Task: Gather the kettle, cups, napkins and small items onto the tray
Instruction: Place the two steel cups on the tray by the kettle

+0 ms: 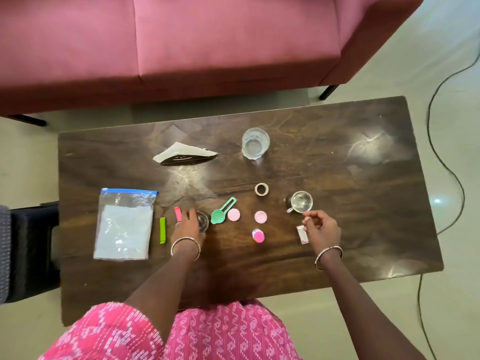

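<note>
Head view, as I read it from the remote station. A dark wooden table (337, 242) stands before a pink sofa (181, 48).

Left hand (188, 224): near centre-left, fingers wrapped around a small clear glass (204, 221) standing on the table.

Right hand (320, 227): near right, fingers loosely curled just beside a steel handled cup (301, 201). A white sachet (302, 235) lies at the hand's left edge, partly hidden. I cannot tell whether the fingers hold it.

Far side: a tall clear tumbler (255, 143) at centre, and left of it a black holder with white napkins (181, 154).

Middle: a brown tape ring (261, 189). Nearer lie a green plastic scoop (222, 211), touching a round pink lid (233, 214), a second pink lid (260, 217) and a small pink-capped bottle (258, 235).

Left: a pink clip (178, 213), a green clip (162, 230) and a clear zip bag with a blue seal (124, 224).

A black cable (441, 152) runs along the floor to the right.
</note>
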